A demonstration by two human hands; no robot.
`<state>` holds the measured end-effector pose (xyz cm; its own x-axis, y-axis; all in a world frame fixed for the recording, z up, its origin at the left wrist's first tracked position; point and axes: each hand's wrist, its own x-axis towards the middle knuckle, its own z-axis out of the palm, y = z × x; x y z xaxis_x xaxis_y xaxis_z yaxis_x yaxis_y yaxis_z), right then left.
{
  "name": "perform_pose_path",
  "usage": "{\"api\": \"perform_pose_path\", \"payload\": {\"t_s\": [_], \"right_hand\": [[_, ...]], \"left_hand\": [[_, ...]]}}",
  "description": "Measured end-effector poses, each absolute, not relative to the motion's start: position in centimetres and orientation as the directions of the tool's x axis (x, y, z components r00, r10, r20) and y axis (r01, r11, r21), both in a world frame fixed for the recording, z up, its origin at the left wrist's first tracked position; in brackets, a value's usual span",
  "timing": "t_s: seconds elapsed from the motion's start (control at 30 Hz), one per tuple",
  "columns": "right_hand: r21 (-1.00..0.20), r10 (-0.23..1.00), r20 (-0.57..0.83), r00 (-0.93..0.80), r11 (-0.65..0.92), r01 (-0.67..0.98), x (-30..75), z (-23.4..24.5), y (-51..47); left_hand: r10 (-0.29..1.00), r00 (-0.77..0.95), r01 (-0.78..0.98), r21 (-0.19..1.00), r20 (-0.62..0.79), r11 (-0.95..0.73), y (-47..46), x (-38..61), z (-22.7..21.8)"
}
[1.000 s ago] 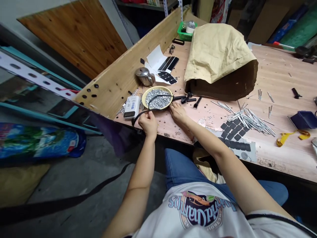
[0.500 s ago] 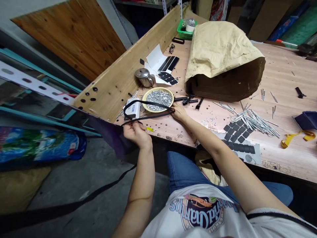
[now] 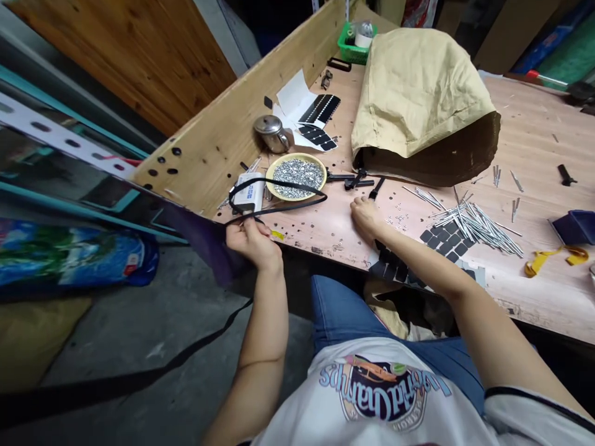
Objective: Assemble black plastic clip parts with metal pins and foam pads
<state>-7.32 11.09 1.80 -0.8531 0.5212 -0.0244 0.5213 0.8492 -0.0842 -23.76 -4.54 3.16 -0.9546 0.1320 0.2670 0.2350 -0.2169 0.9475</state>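
1. The hands are well apart, both at the near edge of a wooden workbench point(image 3: 320, 248).
2. The left hand point(image 3: 253, 243) pinches a thin black strap point(image 3: 302, 206), which loops ahead of it over a white box point(image 3: 248, 193) and across the near rim of a yellow-rimmed dish point(image 3: 297, 155) of silver metal bits point(image 3: 297, 178).
3. The right hand point(image 3: 365, 218) rests empty and loosely open on the bench, near a black plastic piece point(image 3: 377, 188).
4. To its right lie black pads point(image 3: 441, 244) and loose steel pins point(image 3: 478, 223).

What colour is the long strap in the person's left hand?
The strap is black, and it shows best in the head view.
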Motion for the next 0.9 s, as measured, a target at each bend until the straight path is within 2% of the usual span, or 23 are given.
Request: {"api": "perform_pose_path", "payload": {"t_s": [0.07, 0.17, 0.23, 0.3, 0.37, 0.47, 0.57, 0.63, 0.77, 0.9], "right_hand": [[-0.094, 0.431, -0.019, -0.902, 0.897, 0.431, -5.9, 1.9, 9.2], [-0.140, 0.166, -0.058, -0.985, 0.975, 0.172, -5.3, 1.7, 6.3], [-0.131, 0.110, -0.093, -0.990, 0.984, 0.122, -5.3, 1.6, 5.3], [-0.092, 0.185, -0.120, -0.975, 0.976, 0.197, -4.9, 1.7, 5.6], [-0.039, 0.324, -0.143, -0.935, 0.942, 0.333, -3.8, 2.1, 6.9], [0.041, 0.523, -0.152, -0.838, 0.851, 0.524, -1.3, 3.0, 8.9], [0.049, 0.627, -0.089, -0.774, 0.779, 0.625, 1.3, 3.5, 9.7], [0.015, 0.652, -0.018, -0.758, 0.759, 0.651, 2.7, 3.5, 9.5], [-0.054, 0.681, 0.064, -0.730, 0.733, 0.678, 5.0, 3.3, 9.1], [-0.098, 0.745, 0.108, -0.658, 0.667, 0.739, 7.1, 3.2, 9.8]], "left_hand": [[0.152, -0.952, 0.239, 0.956, 0.264, -0.169, -4.3, -23.7, 2.8], [0.207, -0.947, 0.248, 0.969, 0.244, -0.008, -3.3, -23.1, 2.0], [0.274, -0.941, 0.239, 0.964, 0.200, 0.116, -2.2, -22.4, 1.5], [0.351, -0.927, 0.227, 0.941, 0.130, 0.252, -1.0, -21.6, 1.2], [0.414, -0.908, 0.243, 0.879, 0.057, 0.411, 0.2, -20.7, 1.4], [0.494, -0.869, 0.334, 0.692, -0.037, 0.639, 1.2, -19.4, 2.0], [0.534, -0.839, 0.424, 0.492, -0.102, 0.760, 1.2, -18.3, 2.7], [0.555, -0.827, 0.473, 0.422, -0.091, 0.773, 0.7, -17.7, 2.9], [0.603, -0.797, 0.552, 0.353, -0.044, 0.756, -0.9, -17.0, 3.1], [0.761, -0.649, 0.709, 0.379, 0.020, 0.595, -0.5, -15.7, 3.7]]}}
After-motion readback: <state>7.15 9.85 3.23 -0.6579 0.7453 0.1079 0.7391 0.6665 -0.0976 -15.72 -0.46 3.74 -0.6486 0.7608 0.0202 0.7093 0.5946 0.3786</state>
